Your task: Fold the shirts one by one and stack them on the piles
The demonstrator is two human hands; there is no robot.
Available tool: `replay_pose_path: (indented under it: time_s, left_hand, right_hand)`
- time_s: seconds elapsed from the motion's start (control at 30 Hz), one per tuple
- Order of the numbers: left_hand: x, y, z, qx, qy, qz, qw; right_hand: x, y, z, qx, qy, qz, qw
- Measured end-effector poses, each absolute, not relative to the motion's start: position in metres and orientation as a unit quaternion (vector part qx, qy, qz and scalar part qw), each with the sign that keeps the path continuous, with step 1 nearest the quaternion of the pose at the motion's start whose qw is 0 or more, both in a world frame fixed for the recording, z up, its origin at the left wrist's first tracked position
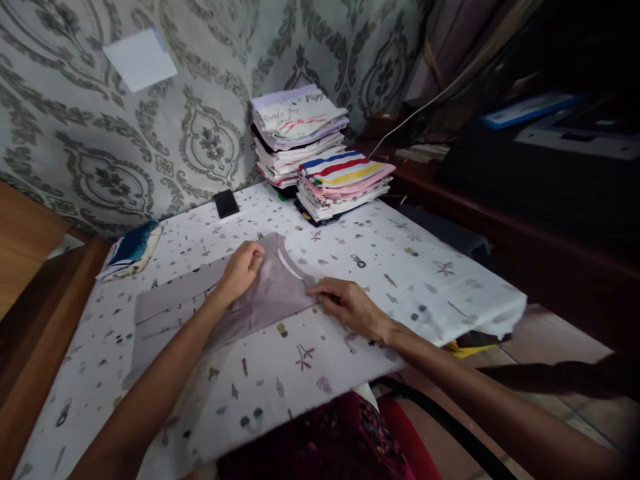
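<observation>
A mauve-grey T-shirt [260,303] with dark lettering lies partly folded on the patterned white tablecloth [310,360], its neckline toward the right. On the upper middle of the cloth rests my left hand [243,270], its fingers curled closed on the T-shirt. My right hand [350,307] pinches the shirt's right edge near the collar. The left forearm covers part of the shirt's lower side.
Two stacks of folded clothes, one topped by a white printed shirt [300,115] and one by a striped shirt [350,169], stand at the back. A black phone [227,204] lies near the wall. A folded blue-and-cream garment [131,249] sits at the left edge.
</observation>
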State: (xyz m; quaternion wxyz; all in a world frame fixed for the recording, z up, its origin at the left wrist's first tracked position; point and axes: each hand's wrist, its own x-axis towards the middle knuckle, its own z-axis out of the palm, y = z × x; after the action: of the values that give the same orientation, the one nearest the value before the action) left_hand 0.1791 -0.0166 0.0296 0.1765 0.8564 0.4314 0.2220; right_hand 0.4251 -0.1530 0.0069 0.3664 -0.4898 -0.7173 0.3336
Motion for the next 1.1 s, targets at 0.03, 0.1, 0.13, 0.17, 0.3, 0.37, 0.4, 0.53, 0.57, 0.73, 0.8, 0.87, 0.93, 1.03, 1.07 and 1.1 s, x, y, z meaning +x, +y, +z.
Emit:
replay_pose_path:
  time_s: [0.03,0.1,0.13,0.17,0.3,0.37,0.4,0.53,0.57,0.73,0.8,0.87,0.93,1.03,1.07,1.1]
  left_hand:
    - [0.173,-0.01,0.03,0.84,0.468,0.222,0.161]
    - [0.164,0.0,0.03,0.821,0.513,0.201,0.146]
    - [0.162,0.003,0.029,0.821,0.521,0.185,0.144]
    - [0.161,0.004,0.028,0.823,0.523,0.171,0.144]
    - [0.167,0.0,0.024,0.824,0.531,0.133,0.145]
    - [0.168,-0.002,0.024,0.826,0.53,0.116,0.15]
    - [0.168,-0.003,0.025,0.832,0.521,0.118,0.148]
    - [0.158,-0.006,0.027,0.842,0.498,0.174,0.117]
    - [0.156,-0.007,0.028,0.837,0.505,0.181,0.112]
    - [0.154,-0.014,0.032,0.827,0.541,0.132,0.08]
    - [0.157,-0.017,0.035,0.827,0.551,0.102,0.05]
    - [0.161,-0.018,0.037,0.826,0.559,0.071,0.019]
    - [0.163,-0.018,0.038,0.828,0.56,0.037,-0.005]
    - [0.166,-0.017,0.036,0.836,0.548,-0.011,-0.023]
    - [0.166,-0.016,0.035,0.839,0.544,-0.02,-0.024]
    - [0.167,-0.016,0.034,0.839,0.542,-0.025,-0.022]
  right_hand:
    - [0.425,-0.153,0.007,-0.49,-0.718,0.331,0.367]
    - [0.424,-0.153,0.007,-0.49,-0.719,0.327,0.368]
    - [0.424,-0.153,0.007,-0.49,-0.719,0.326,0.368]
    - [0.424,-0.153,0.007,-0.491,-0.72,0.325,0.368]
    - [0.424,-0.153,0.007,-0.491,-0.723,0.321,0.364]
    - [0.423,-0.153,0.005,-0.496,-0.721,0.322,0.362]
    - [0.423,-0.154,0.005,-0.5,-0.717,0.326,0.36]
    - [0.422,-0.154,0.003,-0.513,-0.689,0.354,0.37]
    - [0.421,-0.154,0.004,-0.513,-0.684,0.361,0.373]
    - [0.418,-0.15,0.011,-0.522,-0.656,0.391,0.381]
    - [0.416,-0.149,0.014,-0.532,-0.644,0.395,0.383]
    - [0.415,-0.149,0.015,-0.543,-0.638,0.39,0.384]
    - [0.414,-0.148,0.013,-0.556,-0.638,0.372,0.382]
    - [0.412,-0.148,0.009,-0.579,-0.662,0.31,0.363]
    - [0.411,-0.148,0.008,-0.585,-0.677,0.28,0.349]
    - [0.41,-0.148,0.006,-0.591,-0.693,0.246,0.332]
